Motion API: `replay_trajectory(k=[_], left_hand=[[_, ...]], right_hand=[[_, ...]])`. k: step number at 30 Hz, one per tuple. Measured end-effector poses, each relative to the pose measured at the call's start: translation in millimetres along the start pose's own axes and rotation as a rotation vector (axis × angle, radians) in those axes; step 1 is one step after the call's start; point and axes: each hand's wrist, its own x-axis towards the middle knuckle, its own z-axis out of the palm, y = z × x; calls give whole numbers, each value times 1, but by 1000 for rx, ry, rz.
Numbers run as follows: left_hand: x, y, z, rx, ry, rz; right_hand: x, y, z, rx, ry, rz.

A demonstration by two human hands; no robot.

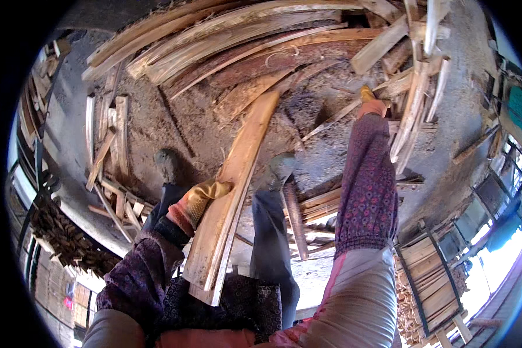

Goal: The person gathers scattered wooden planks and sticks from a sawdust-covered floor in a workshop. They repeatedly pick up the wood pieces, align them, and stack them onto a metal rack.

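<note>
My left hand (198, 201), in a yellow and orange work glove, is closed around the edge of a long pale wooden board (238, 165). The board slants up and to the right, its near end above my lap and its far end over the ground. My right arm is stretched far forward to the right. At its end, my gloved right hand (373, 104) is down among wood pieces with its fingers curled; a thin wooden strip (332, 121) runs up to it. What those fingers grip, if anything, is too small to make out.
Long curved-looking boards (243, 32) lie stacked at the far side. Slats (412, 110) stand in a heap beyond my right arm, and short offcuts (119, 136) lie at left. Bundled wood (429, 278) is at lower right. My shoes (168, 165) rest on debris-strewn ground.
</note>
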Motion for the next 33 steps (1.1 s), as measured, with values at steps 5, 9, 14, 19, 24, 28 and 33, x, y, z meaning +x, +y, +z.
replay_trajectory(k=[5,9,14,19,24,28,33], left_hand=[[-6,-21,-19,-90,-169,48],[22,-63,-41,-378,-222,-101],[-1,-47,1,-308,-232,-83],[13,-54,-8,-452,-214,-67],[37,-58,-25,20,-191,81],[66,-87,-56,-81,-438,82],[42,-58,-22,23,-261,-36]], right_hand=[[-209,10,13,475,-272,169],[-426,53,-53,910,-569,932],[-500,-20,-104,863,-1065,1315],[-272,-18,-77,189,-722,249],[-29,-31,-50,-1117,70,-483],[36,-21,-25,-1234,-84,-131],[-89,14,-47,-902,-152,-1010]])
